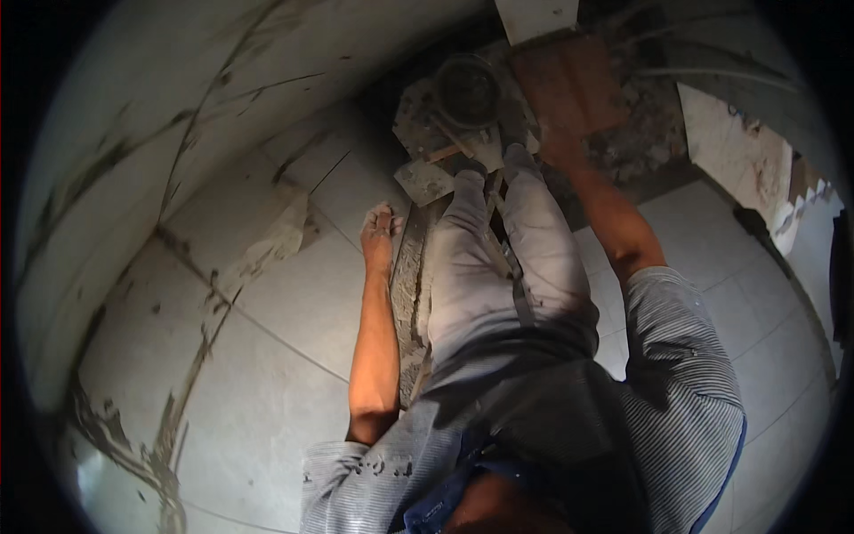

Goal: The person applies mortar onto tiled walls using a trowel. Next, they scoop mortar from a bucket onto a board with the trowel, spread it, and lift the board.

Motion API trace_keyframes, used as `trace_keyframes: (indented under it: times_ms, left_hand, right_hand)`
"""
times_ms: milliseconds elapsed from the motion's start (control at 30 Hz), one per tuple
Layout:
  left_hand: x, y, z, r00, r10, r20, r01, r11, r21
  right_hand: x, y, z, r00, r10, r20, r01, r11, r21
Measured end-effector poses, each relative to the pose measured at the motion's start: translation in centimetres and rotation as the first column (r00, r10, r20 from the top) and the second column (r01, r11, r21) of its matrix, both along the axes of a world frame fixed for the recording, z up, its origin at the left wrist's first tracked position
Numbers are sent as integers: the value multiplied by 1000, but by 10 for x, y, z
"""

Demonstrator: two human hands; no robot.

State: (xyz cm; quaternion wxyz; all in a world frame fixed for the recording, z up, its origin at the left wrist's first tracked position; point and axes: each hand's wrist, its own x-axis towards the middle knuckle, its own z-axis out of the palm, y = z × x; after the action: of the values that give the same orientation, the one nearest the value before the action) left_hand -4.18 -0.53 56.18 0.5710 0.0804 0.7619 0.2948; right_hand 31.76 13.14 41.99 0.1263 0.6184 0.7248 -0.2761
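Left hand (381, 230) first: it's down beside the person's left leg, over the pale floor tiles (280, 329) and right by the rough strip of mortar (409, 285) along their edge. The fingers look dusty and loosely curled inward, a narrow shape, but I can't tell if anything's tucked inside them.

Right hand (560, 149) is out past the right knee, at the near edge of a flat reddish-brown slab (574, 84). Honestly it's blurry and dim there, so I can't say how far apart those fingers are, or whether they're touching the slab or just above it.

The slab sits right of a round dark bucket (467, 89), with rough dark rubble (654, 107) along its right side and a pale panel (734, 151) beyond that.

Room-wise, the left hand has a broad stretch of floor tiles on its left, running out to the pale wall (116, 151). The right hand is tighter, with the bucket on one side and rubble on the other.
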Motion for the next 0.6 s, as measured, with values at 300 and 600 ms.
trace_keyframes:
  times_ms: [300,600]
  left_hand:
    - [70,-31,-111,931,-336,143,363,895,-259]
    - [48,-50,-151,987,-67,148,116,927,-356]
  right_hand:
    - [-60,52,-201,1000,12,-13,-13,997,-73]
    - [-81,48,-264,978,207,12,-203,967,-152]
